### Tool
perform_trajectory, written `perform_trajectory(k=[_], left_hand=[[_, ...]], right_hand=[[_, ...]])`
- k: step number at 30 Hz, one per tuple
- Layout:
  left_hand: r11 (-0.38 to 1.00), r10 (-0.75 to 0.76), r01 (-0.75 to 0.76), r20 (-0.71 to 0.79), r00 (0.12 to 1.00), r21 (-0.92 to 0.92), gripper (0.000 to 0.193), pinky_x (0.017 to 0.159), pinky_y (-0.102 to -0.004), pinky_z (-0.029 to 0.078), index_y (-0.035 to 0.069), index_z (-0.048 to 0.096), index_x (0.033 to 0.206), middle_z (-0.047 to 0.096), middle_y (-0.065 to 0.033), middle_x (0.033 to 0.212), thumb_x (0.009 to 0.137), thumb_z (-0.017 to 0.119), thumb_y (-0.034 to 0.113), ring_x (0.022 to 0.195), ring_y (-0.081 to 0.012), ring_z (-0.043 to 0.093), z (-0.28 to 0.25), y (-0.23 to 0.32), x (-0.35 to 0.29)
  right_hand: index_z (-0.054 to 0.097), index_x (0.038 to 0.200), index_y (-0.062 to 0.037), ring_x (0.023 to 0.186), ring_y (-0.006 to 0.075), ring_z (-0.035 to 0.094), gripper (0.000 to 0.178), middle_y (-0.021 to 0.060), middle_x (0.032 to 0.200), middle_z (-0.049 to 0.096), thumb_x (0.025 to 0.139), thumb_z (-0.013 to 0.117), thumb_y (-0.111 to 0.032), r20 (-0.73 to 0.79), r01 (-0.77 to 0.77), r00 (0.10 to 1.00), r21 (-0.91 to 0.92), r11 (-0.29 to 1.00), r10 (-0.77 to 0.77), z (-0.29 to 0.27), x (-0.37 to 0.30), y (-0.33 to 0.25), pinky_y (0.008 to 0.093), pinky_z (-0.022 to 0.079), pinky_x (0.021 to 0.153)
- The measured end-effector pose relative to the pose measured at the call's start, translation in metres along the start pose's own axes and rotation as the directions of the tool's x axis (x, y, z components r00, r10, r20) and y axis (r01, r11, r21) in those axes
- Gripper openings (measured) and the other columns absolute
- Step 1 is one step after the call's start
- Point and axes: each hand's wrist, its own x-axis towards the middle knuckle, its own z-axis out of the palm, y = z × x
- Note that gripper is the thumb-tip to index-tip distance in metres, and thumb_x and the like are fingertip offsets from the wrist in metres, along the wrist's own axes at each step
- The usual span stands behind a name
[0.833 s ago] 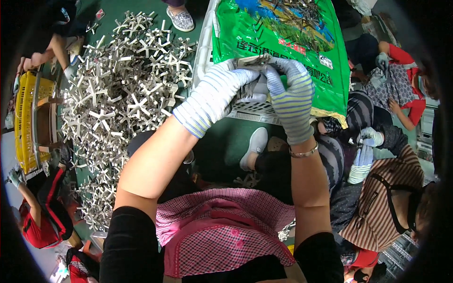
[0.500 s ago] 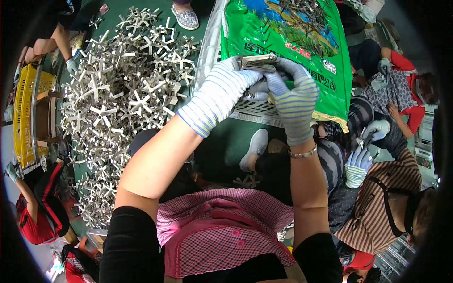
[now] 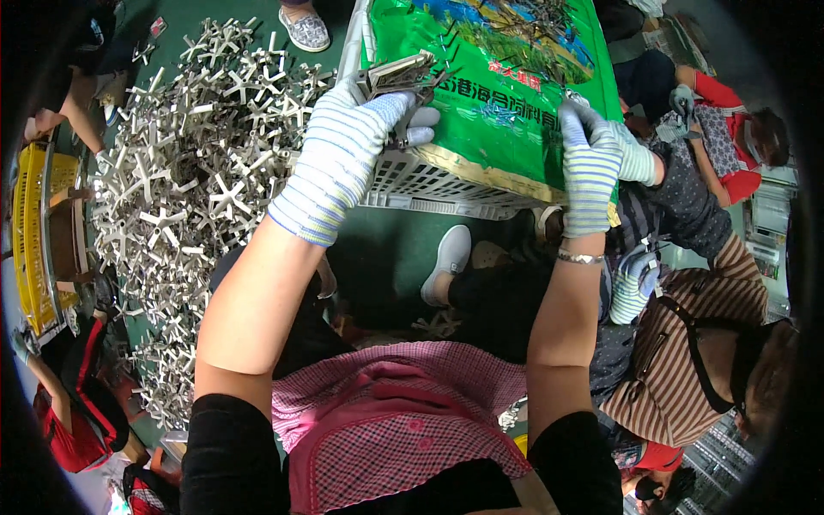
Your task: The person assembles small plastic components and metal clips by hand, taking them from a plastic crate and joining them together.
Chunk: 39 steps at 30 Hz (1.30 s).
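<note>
Both my hands wear striped work gloves. My left hand (image 3: 348,146) is closed around a pale, narrow, ridged piece (image 3: 402,70) with darker strips below it, held over the left edge of a green printed plastic bag (image 3: 489,142). Its full shape is hidden by my fingers. My right hand (image 3: 592,172) is at the bag's right edge, fingers bent together; whatever they pinch is too small to make out. Thin dark strips (image 3: 536,21) lie loose on the bag, which rests on a white slatted plastic crate (image 3: 429,184).
A large heap of pale star-shaped parts (image 3: 197,163) covers the floor at left. A yellow basket (image 3: 30,232) stands farther left. At right, a co-worker in a striped top (image 3: 687,369) sits close, a gloved hand (image 3: 635,279) near my right forearm. Another person's shoe (image 3: 305,30) is beyond the heap.
My hands have come apart. The left carried the pale piece to the left and upward; the right moved off to the bag's right edge. The view has shifted slightly.
</note>
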Motion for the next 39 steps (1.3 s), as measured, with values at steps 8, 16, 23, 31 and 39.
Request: perform_trajectory(k=[8, 16, 23, 31, 39], left_hand=[[1.000, 0.016, -0.017, -0.007, 1.000, -0.022, 0.029, 0.073, -0.0329, 0.057, 0.001, 0.055, 0.115, 0.065, -0.0102, 0.100, 0.088, 0.059, 0.009, 0.085, -0.0221, 0.066, -0.003, -0.002, 0.003], [0.999, 0.028, -0.027, 0.021, 0.999, -0.041, 0.031, 0.074, -0.0321, 0.057, 0.000, 0.054, 0.117, 0.063, -0.0107, 0.103, 0.088, 0.058, 0.009, 0.088, -0.0219, 0.065, -0.004, 0.004, -0.002], [0.997, 0.050, -0.048, 0.039, 0.998, -0.054, 0.032, 0.074, -0.0322, 0.057, -0.002, 0.051, 0.118, 0.063, -0.0104, 0.102, 0.088, 0.058, 0.009, 0.086, -0.0215, 0.065, -0.008, 0.000, -0.002], [1.000, 0.009, -0.009, 0.013, 1.000, -0.023, 0.029, 0.074, -0.0327, 0.057, 0.000, 0.054, 0.115, 0.064, -0.0096, 0.102, 0.089, 0.058, 0.010, 0.085, -0.0209, 0.066, -0.005, 0.001, -0.005], [0.999, -0.031, 0.032, 0.020, 0.999, -0.031, 0.030, 0.075, -0.0314, 0.056, 0.001, 0.054, 0.118, 0.064, -0.0100, 0.104, 0.089, 0.058, 0.008, 0.087, -0.0206, 0.065, -0.001, -0.003, -0.004]], right_hand=[[0.071, 0.094, -0.0131, 0.082, 0.0292, 0.066, 0.024, 0.0136, 0.087, 0.068, 0.079, 0.066, -0.031, 0.380, 0.115, 0.915, -0.561, 0.820, 0.132, 0.027, -0.009, 0.007, 0.0394, 0.050, 0.076], [0.072, 0.092, -0.0176, 0.082, 0.0299, 0.064, 0.021, 0.0129, 0.087, 0.066, 0.078, 0.067, -0.032, 0.411, 0.267, 0.912, -0.596, 0.757, 0.002, 0.035, -0.008, 0.016, 0.0428, 0.049, 0.074], [0.072, 0.086, -0.0178, 0.085, 0.0272, 0.063, 0.018, 0.0105, 0.089, 0.067, 0.077, 0.068, -0.033, 0.400, 0.234, 0.914, -0.657, 0.717, 0.068, 0.046, -0.007, 0.005, 0.0404, 0.049, 0.076], [0.069, 0.082, -0.0093, 0.079, 0.0277, 0.063, 0.020, 0.0107, 0.084, 0.067, 0.075, 0.069, -0.028, 0.437, 0.245, 0.898, -0.597, 0.764, 0.054, 0.039, -0.015, 0.004, 0.0382, 0.049, 0.075], [0.070, 0.082, -0.0123, 0.080, 0.0288, 0.063, 0.019, 0.0112, 0.085, 0.066, 0.075, 0.068, -0.030, 0.463, 0.274, 0.885, -0.604, 0.748, 0.049, 0.041, -0.018, 0.000, 0.0413, 0.049, 0.073]])
